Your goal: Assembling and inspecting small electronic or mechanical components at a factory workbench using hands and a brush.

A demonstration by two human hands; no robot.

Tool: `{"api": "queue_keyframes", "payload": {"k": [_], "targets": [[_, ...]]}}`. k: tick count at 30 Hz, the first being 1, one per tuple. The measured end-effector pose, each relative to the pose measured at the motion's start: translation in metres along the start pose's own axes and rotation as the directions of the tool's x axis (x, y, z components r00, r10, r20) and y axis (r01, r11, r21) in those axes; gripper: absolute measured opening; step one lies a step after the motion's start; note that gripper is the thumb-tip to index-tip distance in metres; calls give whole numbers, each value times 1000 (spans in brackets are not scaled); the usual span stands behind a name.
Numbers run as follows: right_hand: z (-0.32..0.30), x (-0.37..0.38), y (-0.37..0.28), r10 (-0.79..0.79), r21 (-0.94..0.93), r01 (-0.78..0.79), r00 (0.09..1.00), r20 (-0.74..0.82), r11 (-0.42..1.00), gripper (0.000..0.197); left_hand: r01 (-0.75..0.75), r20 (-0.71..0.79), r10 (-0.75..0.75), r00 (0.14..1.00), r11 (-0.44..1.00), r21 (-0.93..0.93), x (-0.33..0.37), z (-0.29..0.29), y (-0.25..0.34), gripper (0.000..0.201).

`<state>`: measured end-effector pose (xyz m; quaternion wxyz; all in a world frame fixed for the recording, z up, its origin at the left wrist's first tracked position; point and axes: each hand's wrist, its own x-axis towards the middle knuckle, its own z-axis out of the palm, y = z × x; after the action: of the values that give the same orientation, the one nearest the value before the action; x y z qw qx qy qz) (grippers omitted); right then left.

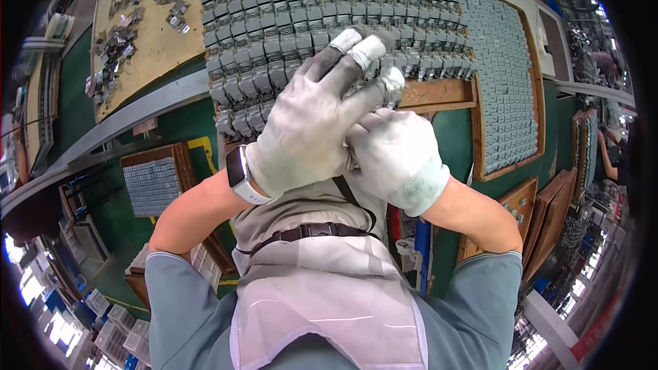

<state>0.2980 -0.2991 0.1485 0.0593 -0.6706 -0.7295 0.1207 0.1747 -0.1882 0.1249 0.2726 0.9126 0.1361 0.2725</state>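
Both my hands wear white knit gloves and meet in front of my waist. My left hand (301, 123) reaches over the near rows of small grey metal-and-plastic parts (301, 17). Its fingers are stretched out and somewhat apart, with white coverings on greyed fingertips; the thumb side is hidden by the other hand. Right beside it, touching or nearly so, my right hand (397, 154) is closed with curled fingers. Whatever it may hold is hidden between the hands. The grey parts stand in tight rows on a wooden-edged tray (439, 94).
A second wooden-framed tray (541, 116) full of small grey pieces lies to the right. At the far left, loose metal pieces (116, 44) are scattered on a tan board (164, 55). A metal rail (147, 106) runs below that board. Wooden trays (548, 219) lean at the lower right.
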Motion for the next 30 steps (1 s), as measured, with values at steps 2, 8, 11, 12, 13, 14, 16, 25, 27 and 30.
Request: {"api": "queue_keyframes", "payload": {"k": [2, 8, 11, 12, 13, 14, 16, 25, 27, 30], "targets": [[-4, 1, -7, 54, -53, -51, 996, 72, 997, 13, -94, -15, 96, 995, 990, 109, -7, -4, -5, 42], [-17, -8, 7, 62, -14, -62, 997, -48, 998, 16, 288, 191, -229, 955, 874, -393, -15, -19, -3, 54], [-16, -12, 18, 59, -40, -62, 995, -76, 997, 25, 391, 189, -352, 917, 888, -243, -20, -14, 7, 62], [-14, -9, 20, 10, -37, -13, 997, -70, 999, 26, 352, 95, -339, 936, 914, -203, -20, -11, 7, 67], [-18, -8, 23, 75, -37, -75, 997, 5, 996, 25, 315, 1, -319, 948, 936, -159, -20, -7, 5, 71], [-19, -6, 24, 77, -36, -77, 997, 3, 996, 25, 313, 2, -317, 948, 936, -158, -18, -4, 2, 71], [-20, -4, 23, 31, 48, -35, 996, 79, 998, 23, 316, 16, -329, 944, 890, -329, -15, -1, -2, 77], [-39, -1, 38, 109, 67, -114, 992, 67, 991, 33, 276, 59, -269, 961, 937, -214, 4, 9, 2, 59], [-41, -6, 47, 126, 118, -104, 971, -202, 988, 55, 300, 35, -304, 952, 905, -301, 0, 12, -7, 58], [-36, -13, 50, 100, 188, -13, 884, -456, 982, 50, 378, 57, -421, 905, 738, -558, 0, 18, -11, 53]]}}
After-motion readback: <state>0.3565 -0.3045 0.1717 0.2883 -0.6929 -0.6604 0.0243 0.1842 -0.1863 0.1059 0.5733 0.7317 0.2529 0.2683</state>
